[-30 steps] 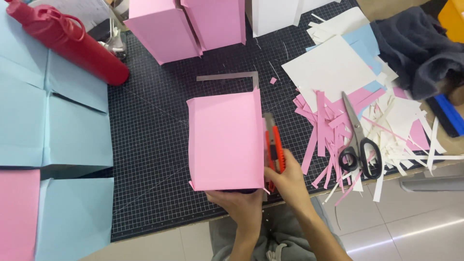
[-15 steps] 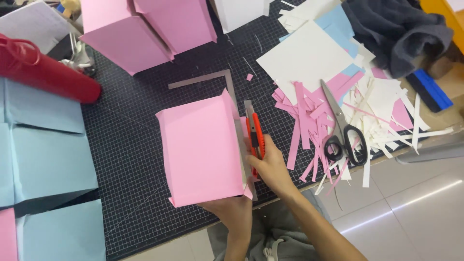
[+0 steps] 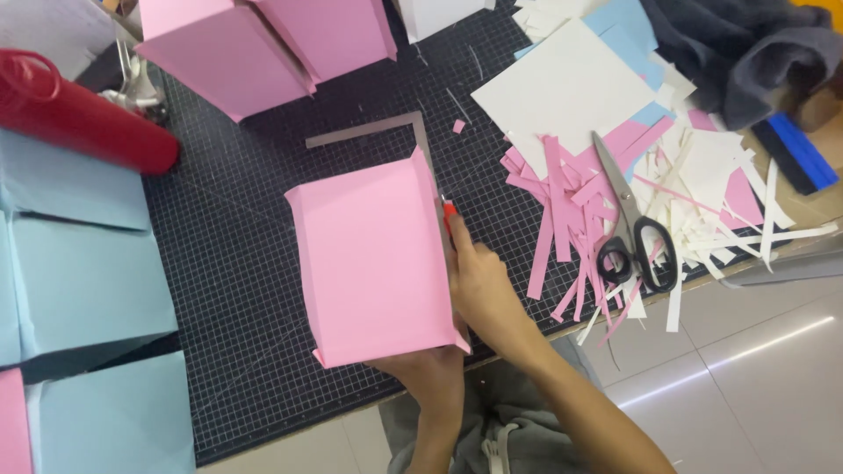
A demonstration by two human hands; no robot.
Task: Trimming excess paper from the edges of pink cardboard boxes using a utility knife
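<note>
Head view, read from left to right. Light blue paper boxes (image 3: 83, 290) line the left edge of the black gridded cutting mat (image 3: 237, 263), with a red cylinder (image 3: 79, 118) lying above them. At mid-mat sits the pink folded card box (image 3: 373, 259), its right flap raised. The left hand (image 3: 430, 369) comes up from the near edge and clamps the box's near right corner, fingers hidden under the card, so their spread cannot be told. Just right of the flap, the right hand (image 3: 479, 285) is curled closed around a red craft knife (image 3: 450, 215), only the tip of which shows against the flap's edge; wrist low, forearm angled in from the lower right. For a clean cut, the judgement is that the blade should run along the fold in one light stroke, with the holding hand kept behind the blade's path and pressing the card flat. Farther right lie pink and white paper strips (image 3: 562, 202), black-handled scissors (image 3: 628, 233), white sheets (image 3: 571, 83) and a dark grey cloth (image 3: 738, 44).
</note>
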